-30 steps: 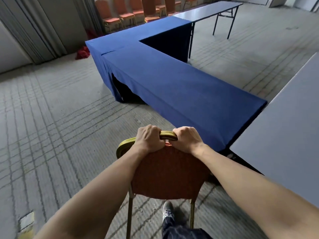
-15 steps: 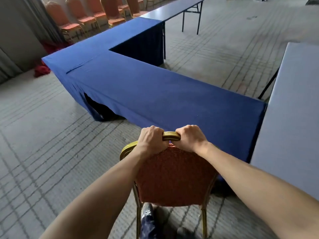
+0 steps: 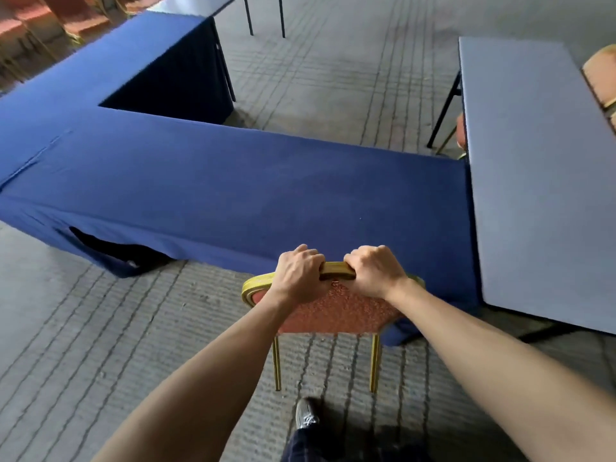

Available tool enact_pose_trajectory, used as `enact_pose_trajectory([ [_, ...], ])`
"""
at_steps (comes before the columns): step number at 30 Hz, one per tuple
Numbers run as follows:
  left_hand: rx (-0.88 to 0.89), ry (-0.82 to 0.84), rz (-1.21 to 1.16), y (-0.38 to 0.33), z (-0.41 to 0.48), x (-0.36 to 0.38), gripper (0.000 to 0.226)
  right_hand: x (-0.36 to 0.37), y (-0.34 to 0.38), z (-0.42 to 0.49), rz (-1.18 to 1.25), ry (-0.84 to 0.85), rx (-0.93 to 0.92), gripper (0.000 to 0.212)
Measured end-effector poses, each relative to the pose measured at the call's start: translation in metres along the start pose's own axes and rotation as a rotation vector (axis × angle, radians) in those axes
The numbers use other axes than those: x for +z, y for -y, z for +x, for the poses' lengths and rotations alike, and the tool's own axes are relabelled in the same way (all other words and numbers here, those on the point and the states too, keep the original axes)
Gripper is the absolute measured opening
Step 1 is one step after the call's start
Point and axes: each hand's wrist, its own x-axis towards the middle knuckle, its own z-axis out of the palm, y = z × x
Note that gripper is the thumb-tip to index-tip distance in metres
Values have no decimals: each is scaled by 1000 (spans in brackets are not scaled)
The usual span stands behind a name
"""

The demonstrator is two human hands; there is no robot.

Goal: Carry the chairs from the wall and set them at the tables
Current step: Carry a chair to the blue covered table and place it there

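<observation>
Nearest, a shoe (image 3: pixel 306 416) is seen on the carpet (image 3: pixel 100 328). Next, the chair (image 3: pixel 333 311) is gripped by its top rail, left hand (image 3: pixel 298 273) and right hand (image 3: pixel 373 273) curled over it, just before the blue-draped counter (image 3: pixel 233 185); a grey counter (image 3: pixel 533 161) is seen at its right end.

My black shoe (image 3: pixel 306 417) and dark checked trouser leg (image 3: pixel 301 446) stand on the grey, line-patterned carpet (image 3: pixel 100 328).

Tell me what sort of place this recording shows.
Likely a banquet or conference hall mid-setup: long blue-draped tables, a bare folding table, a gold-framed banquet chair, grey carpet.
</observation>
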Motion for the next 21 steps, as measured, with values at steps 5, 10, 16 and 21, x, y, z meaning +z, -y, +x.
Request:
enact_pose_trajectory([
  [5, 154, 43, -50, 32, -8, 16, 35, 25, 29, -9, 34, 44, 37, 34],
  [10, 106, 174, -80, 67, -36, 17, 24, 49, 73, -7, 35, 112, 55, 30],
  [16, 108, 239, -144, 60, -85, 30, 28, 66, 98, -44, 51, 155, 11, 32],
  [21, 66, 298, -112, 57, -122, 38, 27, 56, 125, -61, 224, 530, 152, 32],
])
